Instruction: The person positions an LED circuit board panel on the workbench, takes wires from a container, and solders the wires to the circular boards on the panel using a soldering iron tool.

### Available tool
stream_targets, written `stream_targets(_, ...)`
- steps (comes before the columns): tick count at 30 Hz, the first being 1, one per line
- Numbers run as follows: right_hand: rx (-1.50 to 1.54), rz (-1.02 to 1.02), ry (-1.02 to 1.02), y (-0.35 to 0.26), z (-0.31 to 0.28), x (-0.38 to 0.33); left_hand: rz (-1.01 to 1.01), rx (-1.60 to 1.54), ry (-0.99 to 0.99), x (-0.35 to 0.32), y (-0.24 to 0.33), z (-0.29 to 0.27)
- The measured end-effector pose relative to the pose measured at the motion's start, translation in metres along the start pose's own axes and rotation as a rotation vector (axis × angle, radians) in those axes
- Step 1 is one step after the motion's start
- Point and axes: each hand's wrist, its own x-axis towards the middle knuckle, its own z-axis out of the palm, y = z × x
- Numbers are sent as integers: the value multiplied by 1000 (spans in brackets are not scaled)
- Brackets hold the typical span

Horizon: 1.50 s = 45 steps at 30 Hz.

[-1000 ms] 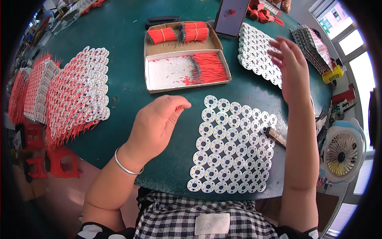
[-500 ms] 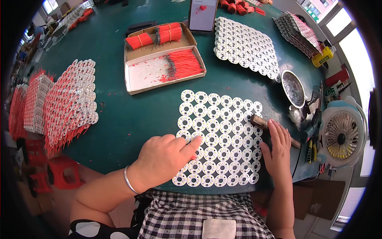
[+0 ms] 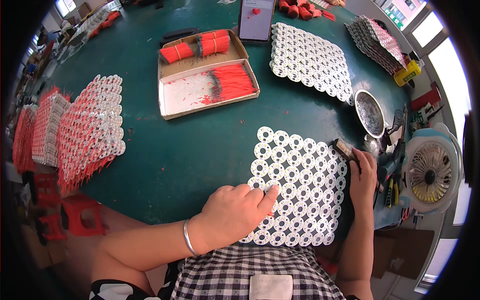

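A sheet of joined white ring-shaped boards (image 3: 300, 185) lies on the green table (image 3: 200, 145) right in front of me. My left hand (image 3: 232, 215) rests on the sheet's near left part, fingers curled, index fingertip pressing a ring, nothing held. A silver bangle (image 3: 188, 237) sits on that wrist. At the sheet's right edge my right hand (image 3: 363, 177) is closed over a brown-handled tool (image 3: 344, 148), whose end sticks out past the fingertips.
An open cardboard box (image 3: 207, 75) holds bundles of red wires. A second white ring sheet (image 3: 310, 60) and a phone (image 3: 256, 19) lie behind. Stacks of wired boards (image 3: 90, 130) are at left; a metal bowl (image 3: 369, 112), hand tools and a small fan (image 3: 429, 172) at right.
My right hand came back from the far ring sheet to the near sheet's right edge and closed over the brown tool. My left hand slid slightly onto the sheet.
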Motion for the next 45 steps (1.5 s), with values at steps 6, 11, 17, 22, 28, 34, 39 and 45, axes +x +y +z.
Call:
stream_targets(6,7,-115,-63,-40,-24,-29,-380,-754,224,5,-24,-25)
stream_targets(11,73,-334,-319,-89,-22,-61,-517,-1066,433,-11,-29,-6)
stream_targets(17,16,-394,-403,-83,-12,-62,-280,-691,237,-15,-30,-12)
stream_targets(22,25,-400,-387,-82,-11,-62,-221,-419,165,-14,-25,-6)
stream_targets(28,10,-421,-420,-76,-16,-63,-409,-866,331,-22,-27,-11)
stream_targets(34,278,-346,-355,-90,-26,-55,-576,-1378,-323,-1,7,-32)
stream_targets(39,459,-755,-425,-151,-36,-18,68,-1171,-143,5,30,-7)
stream_targets(45,488,-782,-527,-143,-19,-18,74,-1118,-123,9,27,-6)
